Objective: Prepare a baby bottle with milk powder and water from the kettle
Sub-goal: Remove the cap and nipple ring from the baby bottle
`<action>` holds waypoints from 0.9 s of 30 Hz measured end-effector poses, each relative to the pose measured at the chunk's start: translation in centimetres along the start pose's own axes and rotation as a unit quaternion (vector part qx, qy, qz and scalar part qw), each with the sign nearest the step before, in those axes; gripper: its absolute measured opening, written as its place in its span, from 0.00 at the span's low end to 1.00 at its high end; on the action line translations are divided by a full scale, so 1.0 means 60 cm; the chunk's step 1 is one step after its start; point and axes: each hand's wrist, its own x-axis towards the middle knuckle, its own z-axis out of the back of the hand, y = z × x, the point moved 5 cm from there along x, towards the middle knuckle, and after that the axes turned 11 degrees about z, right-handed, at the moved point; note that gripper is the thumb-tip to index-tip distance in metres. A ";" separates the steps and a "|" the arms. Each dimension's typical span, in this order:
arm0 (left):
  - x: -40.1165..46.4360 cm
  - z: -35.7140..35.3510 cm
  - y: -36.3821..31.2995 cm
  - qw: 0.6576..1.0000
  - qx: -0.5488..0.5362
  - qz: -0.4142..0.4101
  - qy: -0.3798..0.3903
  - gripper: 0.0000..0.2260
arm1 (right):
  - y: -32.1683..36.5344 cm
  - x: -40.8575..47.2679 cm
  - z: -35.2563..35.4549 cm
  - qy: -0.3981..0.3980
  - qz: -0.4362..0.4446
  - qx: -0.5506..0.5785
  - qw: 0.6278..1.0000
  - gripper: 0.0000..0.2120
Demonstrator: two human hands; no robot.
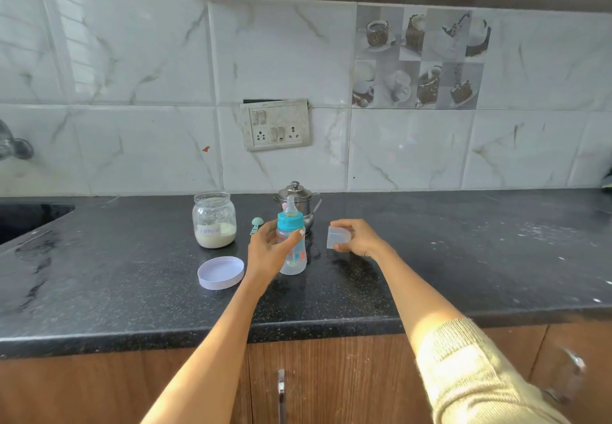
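Note:
A clear baby bottle (294, 259) with a blue collar and a teat stands upright on the black counter (132, 274). My left hand (266, 249) grips its body from the left. To the bottle's right, my right hand (359, 238) holds the bottle's clear cap (337, 237) just above the counter. Right behind the bottle stands a small steel kettle (299, 201) with its lid on. An open glass jar (214, 220) labelled Formula holds white powder at the left. Its white lid (221, 273) lies upside down in front of it. A teal scoop (256, 225) lies between jar and bottle.
A sink (29, 218) is cut into the counter at far left, with a tap (13, 145) on the wall above it. A switch panel (276, 124) sits on the tiled wall. Wooden cabinet doors (331, 380) run below the counter's front edge.

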 end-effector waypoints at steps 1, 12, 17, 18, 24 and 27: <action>0.000 0.000 0.001 1.000 -0.002 0.000 -0.001 0.22 | 0.003 -0.002 0.000 0.004 -0.001 -0.005 1.000 0.30; -0.003 0.000 0.001 1.000 -0.008 0.011 -0.008 0.23 | 0.216 0.005 0.058 0.120 0.053 -0.129 0.983 0.21; -0.004 0.005 0.000 1.000 -0.002 0.012 -0.021 0.21 | 0.305 0.020 -0.001 0.151 0.059 -0.164 0.973 0.25; -0.004 0.005 0.000 1.000 0.001 0.010 -0.023 0.20 | 0.310 0.020 -0.014 0.167 0.045 -0.205 0.963 0.30; -0.001 0.012 -0.008 0.999 0.032 0.000 -0.017 0.12 | 0.318 0.008 -0.040 0.217 0.034 -0.393 0.893 0.30; 0.004 0.015 -0.011 0.999 0.044 -0.006 0.001 0.10 | 0.316 0.010 -0.042 0.236 0.036 -0.383 0.892 0.27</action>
